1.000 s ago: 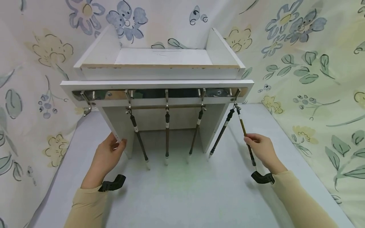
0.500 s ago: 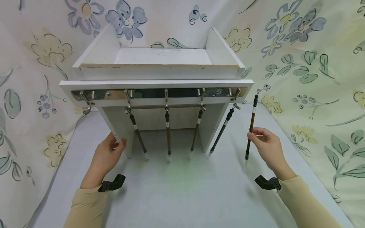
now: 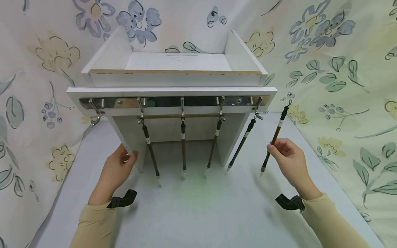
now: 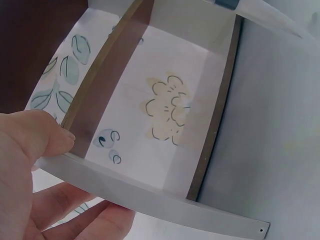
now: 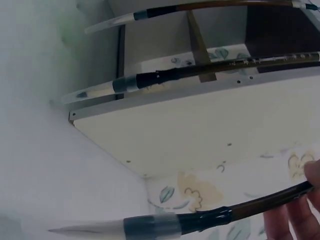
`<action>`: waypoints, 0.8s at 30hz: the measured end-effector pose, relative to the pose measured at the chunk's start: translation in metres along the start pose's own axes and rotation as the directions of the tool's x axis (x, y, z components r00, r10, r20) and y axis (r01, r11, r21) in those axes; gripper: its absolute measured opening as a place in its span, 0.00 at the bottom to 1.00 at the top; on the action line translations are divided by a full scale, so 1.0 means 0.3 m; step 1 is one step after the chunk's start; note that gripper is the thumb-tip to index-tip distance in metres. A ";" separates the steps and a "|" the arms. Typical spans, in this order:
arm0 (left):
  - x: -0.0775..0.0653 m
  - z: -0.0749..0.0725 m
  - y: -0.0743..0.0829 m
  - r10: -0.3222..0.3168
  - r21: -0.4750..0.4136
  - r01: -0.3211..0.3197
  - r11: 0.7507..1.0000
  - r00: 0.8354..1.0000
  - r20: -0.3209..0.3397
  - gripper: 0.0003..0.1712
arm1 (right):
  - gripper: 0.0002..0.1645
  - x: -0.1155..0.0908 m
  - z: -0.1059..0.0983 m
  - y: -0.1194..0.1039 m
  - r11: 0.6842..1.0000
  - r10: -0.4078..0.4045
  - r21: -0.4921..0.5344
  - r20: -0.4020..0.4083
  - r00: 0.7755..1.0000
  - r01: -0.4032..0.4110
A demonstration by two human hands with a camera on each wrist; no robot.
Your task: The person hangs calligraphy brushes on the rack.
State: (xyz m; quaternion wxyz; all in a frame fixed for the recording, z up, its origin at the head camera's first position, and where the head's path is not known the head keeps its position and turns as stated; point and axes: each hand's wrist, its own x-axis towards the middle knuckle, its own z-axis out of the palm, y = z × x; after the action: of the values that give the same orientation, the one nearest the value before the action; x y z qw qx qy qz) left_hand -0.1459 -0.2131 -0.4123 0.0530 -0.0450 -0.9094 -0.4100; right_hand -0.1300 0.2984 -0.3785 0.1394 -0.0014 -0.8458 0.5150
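Observation:
My right hand [image 3: 288,160] pinches a brown calligraphy brush [image 3: 275,134] by the middle of its handle, to the right of the white rack. The brush leans, its hanging loop up and to the right, its pale tip down and to the left; in the right wrist view its bristles [image 5: 90,230] look white. At the rack's left side, my left hand [image 3: 118,168] grips the front edge of the white side panel [image 4: 150,192], thumb inside and fingers outside. Several more brushes [image 3: 183,144] hang by loops from the metal hooks, tips down. The leftmost hook [image 3: 95,115] bears no brush.
The white rack [image 3: 170,90] stands against a floral cloth [image 3: 335,100], with a raised open tray [image 3: 176,78] on top. Below the hanging brushes lies a pale table surface [image 3: 198,213]. The rightmost hook [image 3: 256,109] holds one brush close to my right hand.
The brush in my right hand has come off the rightmost hook and moved right, its loop end now tilted outward. My left hand has stayed on the panel.

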 end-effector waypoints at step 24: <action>0.001 0.002 -0.001 0.021 -0.007 -0.021 1.000 1.000 -0.008 0.32 | 0.12 -0.033 0.075 -0.078 0.828 -0.494 0.264 -0.072 0.867 0.494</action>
State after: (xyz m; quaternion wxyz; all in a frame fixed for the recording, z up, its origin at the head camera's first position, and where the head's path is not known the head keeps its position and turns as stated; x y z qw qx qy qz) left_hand -0.1463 -0.2129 -0.4129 0.0606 -0.0532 -0.9073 -0.4127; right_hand -0.1226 0.2664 -0.3700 0.2668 0.2363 -0.7380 0.5731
